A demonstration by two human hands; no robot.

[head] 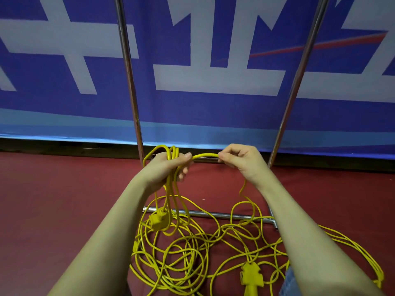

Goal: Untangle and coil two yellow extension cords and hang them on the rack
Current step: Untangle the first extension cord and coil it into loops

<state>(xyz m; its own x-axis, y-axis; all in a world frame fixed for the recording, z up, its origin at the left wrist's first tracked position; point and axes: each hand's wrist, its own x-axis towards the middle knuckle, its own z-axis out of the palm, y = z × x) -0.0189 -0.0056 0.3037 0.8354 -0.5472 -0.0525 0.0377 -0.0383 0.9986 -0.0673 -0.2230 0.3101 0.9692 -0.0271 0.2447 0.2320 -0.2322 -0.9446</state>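
Observation:
My left hand (168, 167) grips several loops of a yellow extension cord (171, 153), and the loops hang down to a yellow socket end (158, 221). My right hand (239, 160) pinches the same cord a short way to the right, so a short arc of cord (205, 155) spans between the hands. Below them a tangled heap of yellow cord (192, 253) lies on the red floor, with a second yellow socket block (250, 274) at the bottom. The metal rack (128, 67) stands just behind the hands.
The rack's two chrome uprights rise left and right (299, 71), joined by a low crossbar (213, 215) on the floor. A blue and white banner (213, 82) covers the wall behind. Red carpet (64, 199) spreads to the left. Cord loops trail to the far right (352, 248).

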